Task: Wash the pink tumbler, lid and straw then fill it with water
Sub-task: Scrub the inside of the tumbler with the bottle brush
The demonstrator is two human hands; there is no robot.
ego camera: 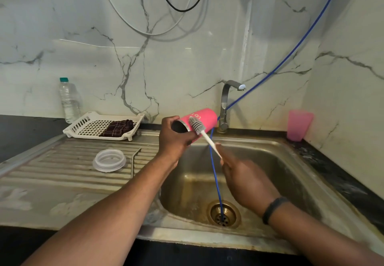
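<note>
Over the sink (291, 157), the left hand (173, 139) grips the pink tumbler (199, 123) sideways while the right hand (247, 180) holds the bottle brush (202, 133) against its outside; wet fingers could let it slip into the basin.

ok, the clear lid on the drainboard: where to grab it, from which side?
Judging by its pose, take the lid from straight above, pinching across its raised inner ring. It lies flat on the ribbed drainboard, so the thin outer flange gives little purchase from the side. Come in from its left, since the metal straw lies close on its right.
</note>
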